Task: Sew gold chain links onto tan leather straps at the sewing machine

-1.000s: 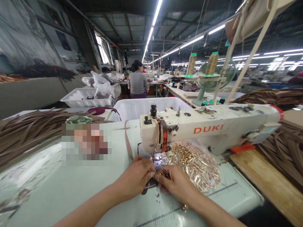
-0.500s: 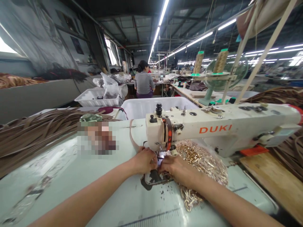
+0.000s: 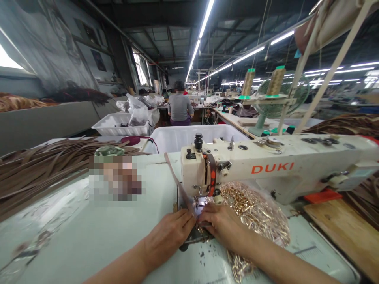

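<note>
The cream sewing machine (image 3: pixel 266 167) across the middle of the frame reads "DUKI" in orange letters. Below its head, at lower centre, my left hand (image 3: pixel 170 232) and right hand (image 3: pixel 220 225) both pinch the brown strap (image 3: pixel 180 185) flat on the tabletop (image 3: pixel 74 232), fingers closed on it. Just right lies a clear bag of gold chain (image 3: pixel 257 213); behind the machine stands a white bin (image 3: pixel 177 138), its contents hidden.

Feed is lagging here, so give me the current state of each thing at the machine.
Left hand: pinching the strap.
Right hand: fingers pressed down by the needle.
Brown strap: taut, running under the machine head.
Sewing machine: threaded.
Gold chain: heaped, bagged.
</note>
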`<state>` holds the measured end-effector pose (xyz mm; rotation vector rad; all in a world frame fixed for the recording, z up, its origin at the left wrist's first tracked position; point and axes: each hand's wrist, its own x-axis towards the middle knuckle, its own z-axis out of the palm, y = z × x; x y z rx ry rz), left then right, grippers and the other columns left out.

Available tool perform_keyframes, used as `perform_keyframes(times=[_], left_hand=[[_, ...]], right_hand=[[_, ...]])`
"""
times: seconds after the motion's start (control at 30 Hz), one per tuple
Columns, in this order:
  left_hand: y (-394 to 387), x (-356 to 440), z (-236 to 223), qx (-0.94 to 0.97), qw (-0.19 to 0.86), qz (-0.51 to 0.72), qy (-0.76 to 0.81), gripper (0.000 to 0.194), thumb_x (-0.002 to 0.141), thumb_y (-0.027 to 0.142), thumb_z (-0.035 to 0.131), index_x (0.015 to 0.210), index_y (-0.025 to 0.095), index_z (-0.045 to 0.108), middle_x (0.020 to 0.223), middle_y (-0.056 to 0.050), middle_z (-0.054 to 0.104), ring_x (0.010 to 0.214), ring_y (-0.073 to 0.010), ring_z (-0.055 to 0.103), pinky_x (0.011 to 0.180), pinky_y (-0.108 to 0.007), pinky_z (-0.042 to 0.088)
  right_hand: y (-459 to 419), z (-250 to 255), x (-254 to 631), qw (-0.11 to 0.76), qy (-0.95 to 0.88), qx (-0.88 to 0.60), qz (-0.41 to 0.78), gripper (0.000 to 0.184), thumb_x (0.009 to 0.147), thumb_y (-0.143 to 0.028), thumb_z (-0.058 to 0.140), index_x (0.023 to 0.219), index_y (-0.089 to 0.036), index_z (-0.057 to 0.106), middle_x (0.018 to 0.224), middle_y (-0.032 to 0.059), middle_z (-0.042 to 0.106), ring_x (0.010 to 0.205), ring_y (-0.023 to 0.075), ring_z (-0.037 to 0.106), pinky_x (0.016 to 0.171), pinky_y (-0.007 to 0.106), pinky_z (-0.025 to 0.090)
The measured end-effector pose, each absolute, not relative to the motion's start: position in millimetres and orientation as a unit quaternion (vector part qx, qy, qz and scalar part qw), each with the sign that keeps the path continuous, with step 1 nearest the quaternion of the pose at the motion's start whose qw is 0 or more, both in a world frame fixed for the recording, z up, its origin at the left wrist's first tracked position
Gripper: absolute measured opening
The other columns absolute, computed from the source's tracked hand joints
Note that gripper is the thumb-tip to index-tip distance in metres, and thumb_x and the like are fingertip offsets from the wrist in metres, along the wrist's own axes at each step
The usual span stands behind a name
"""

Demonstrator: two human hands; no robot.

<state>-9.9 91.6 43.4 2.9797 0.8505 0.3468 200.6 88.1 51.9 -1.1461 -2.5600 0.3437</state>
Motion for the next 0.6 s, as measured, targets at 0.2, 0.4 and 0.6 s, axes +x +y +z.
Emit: perform_keyframes(times=[0.2,0.4,0.6], left_hand=[[126,-10,50,0.965,0.011,0.126,0.231,0.02,0.093,0.007,0.046,0.109,0.014,0.057,0.105,-0.011,0.064,0.1,-0.0235,0.061,0.089,-0.035,0.053],[129,-12,46,0.959,0.034,0.146,0.24,0.023,0.095,0.009,0.044,0.114,0.017,0.055,0.111,-0.01,0.063,0.106,-0.0229,0.059,0.093,-0.034,0.051],[132,-14,35,0.96,-0.001,0.159,0.23,0.02,0.096,0.01,0.041,0.11,0.014,0.054,0.11,-0.012,0.064,0.101,-0.0246,0.061,0.088,-0.036,0.054]], right_hand=[[94,46,190,0.132,-0.86,-0.491,0.047,0.028,0.085,-0.01,0.052,0.104,-0.025,0.065,0.104,0.0042,0.068,0.086,0.0208,0.065,0.073,0.027,0.046],[92,42,190,0.131,-0.851,-0.509,-0.016,0.03,0.081,-0.005,0.052,0.103,-0.023,0.064,0.096,0.007,0.069,0.081,0.0227,0.065,0.064,0.027,0.045],[92,40,191,0.105,-0.859,-0.5,-0.035,0.029,0.08,-0.006,0.053,0.101,-0.022,0.065,0.096,0.0086,0.069,0.077,0.024,0.064,0.062,0.03,0.046]])
